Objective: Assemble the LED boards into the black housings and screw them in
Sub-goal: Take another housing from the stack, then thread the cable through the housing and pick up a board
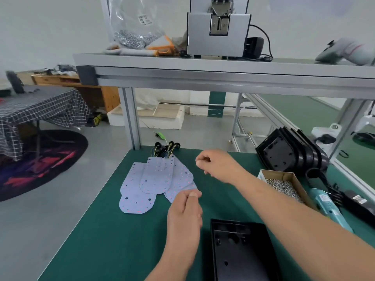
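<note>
Several pale blue LED boards (156,177) lie overlapped on the green mat, their wires and black connectors (166,149) at the far end. An empty black housing (241,254) lies open side up at the near right. My left hand (185,209) is at the near edge of the rightmost LED board (178,190), thumb and fingers pinching its edge. My right hand (218,165) hovers above the mat right of the boards. Its fingers are curled, thumb against forefinger, and nothing shows in it.
A stack of black housings (290,153) leans at the right. In front of it are a cardboard box of screws (284,185) and a teal electric screwdriver (328,207) with its cable. An aluminium shelf (223,76) overhead carries a screw feeder (218,33) and a bag of screws (134,37).
</note>
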Available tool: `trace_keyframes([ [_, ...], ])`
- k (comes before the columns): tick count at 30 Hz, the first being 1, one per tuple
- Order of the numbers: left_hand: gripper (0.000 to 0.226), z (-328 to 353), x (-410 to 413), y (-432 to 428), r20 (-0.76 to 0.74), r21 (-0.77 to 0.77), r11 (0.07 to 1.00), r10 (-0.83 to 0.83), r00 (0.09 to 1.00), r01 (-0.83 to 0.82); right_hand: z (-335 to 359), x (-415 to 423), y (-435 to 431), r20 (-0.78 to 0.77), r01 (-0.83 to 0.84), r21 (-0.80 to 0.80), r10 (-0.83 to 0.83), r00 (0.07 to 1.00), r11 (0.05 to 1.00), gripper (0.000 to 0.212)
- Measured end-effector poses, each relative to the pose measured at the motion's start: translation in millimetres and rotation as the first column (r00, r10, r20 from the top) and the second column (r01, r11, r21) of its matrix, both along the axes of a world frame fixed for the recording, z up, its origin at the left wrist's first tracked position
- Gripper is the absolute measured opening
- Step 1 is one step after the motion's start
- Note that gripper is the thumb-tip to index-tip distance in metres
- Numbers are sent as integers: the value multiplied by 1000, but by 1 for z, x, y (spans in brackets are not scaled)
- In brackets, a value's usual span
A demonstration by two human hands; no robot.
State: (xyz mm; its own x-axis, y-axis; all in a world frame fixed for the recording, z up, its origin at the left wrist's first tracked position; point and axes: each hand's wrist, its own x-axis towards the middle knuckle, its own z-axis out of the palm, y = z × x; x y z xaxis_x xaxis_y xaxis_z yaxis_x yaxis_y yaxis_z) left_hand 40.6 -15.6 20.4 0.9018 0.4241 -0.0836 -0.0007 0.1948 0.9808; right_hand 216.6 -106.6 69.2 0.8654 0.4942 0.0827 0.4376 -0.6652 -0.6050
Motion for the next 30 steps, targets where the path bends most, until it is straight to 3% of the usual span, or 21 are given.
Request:
trace_keyframes([
  [9, 37, -10, 8, 0, 25, 27, 1000, 13, 1000, -14, -22, 120, 111, 72, -20, -195, 34, 997, 981, 55],
  [13, 38, -12, 11, 1, 9, 41, 999, -8, 1000, 7, -39, 134, 123, 109, -62, -312, 101, 989, 948, 46],
  [17, 41, -16, 14, 2, -9, 63, 998, 8, 1000, -7, -47, 133, 121, 280, 13, -280, 68, 957, 960, 25],
  [21, 41, -17, 13, 3, -13, 64, 998, 4, 1000, -3, -47, 127, 118, 337, -24, -254, 111, 935, 967, 31],
  [26, 32, -14, 11, 3, 35, 31, 1000, -1, 999, 0, -32, 123, 100, 323, 6, 58, -24, 946, 998, 22],
  [30, 35, -15, 10, 3, 19, 18, 1000, -24, 1000, 24, 1, 98, 69, 210, 29, 388, -119, 970, 921, 32],
])
